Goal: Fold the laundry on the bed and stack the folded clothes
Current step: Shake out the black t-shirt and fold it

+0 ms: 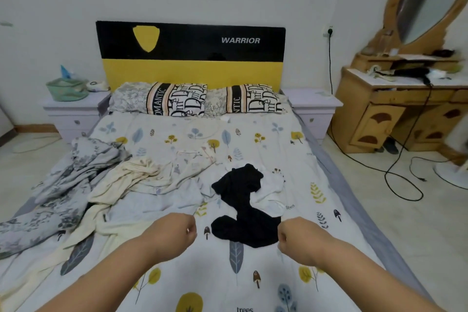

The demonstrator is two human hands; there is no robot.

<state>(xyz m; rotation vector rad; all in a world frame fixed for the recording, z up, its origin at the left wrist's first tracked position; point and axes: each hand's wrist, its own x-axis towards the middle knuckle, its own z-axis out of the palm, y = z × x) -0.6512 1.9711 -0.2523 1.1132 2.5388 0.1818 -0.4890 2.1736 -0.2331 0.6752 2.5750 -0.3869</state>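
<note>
A crumpled black garment (244,213) lies on the patterned bedsheet (235,284) at the middle of the bed, partly over a white garment (272,194). To its left are a cream garment (131,180) and a grey floral garment (68,185), both unfolded. My left hand (174,232) hovers left of the black garment with its fingers curled, a small gap away, and nothing shows in it. My right hand (296,238) is also curled, its knuckles right at the black garment's right edge. No cloth shows in its grip.
Two pillows (177,99) lie against the black and yellow headboard (190,56). A nightstand with a green basket (67,88) stands at the left. A wooden dressing table (400,106) stands at the right, with cables (402,185) across the floor.
</note>
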